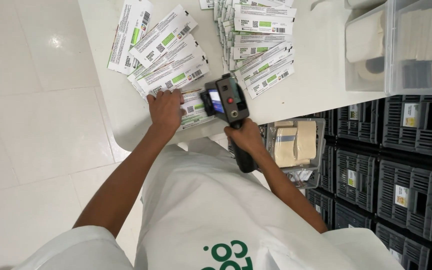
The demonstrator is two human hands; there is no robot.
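Note:
My right hand grips the handle of a dark grey handheld printer gun, whose head rests against a white sachet at the near edge of the white table. My left hand lies flat on that sachet, fingers spread, pinning it down. Just beyond my left hand a fanned pile of white sachets with green labels is spread out. A second overlapping stack of sachets lies to the right of it, behind the printer.
Clear plastic bins holding tape rolls and packets stand at the table's right end. A small clear box of tan pieces sits below the table edge. Stacked dark grey crates fill the right side. White tiled floor lies left.

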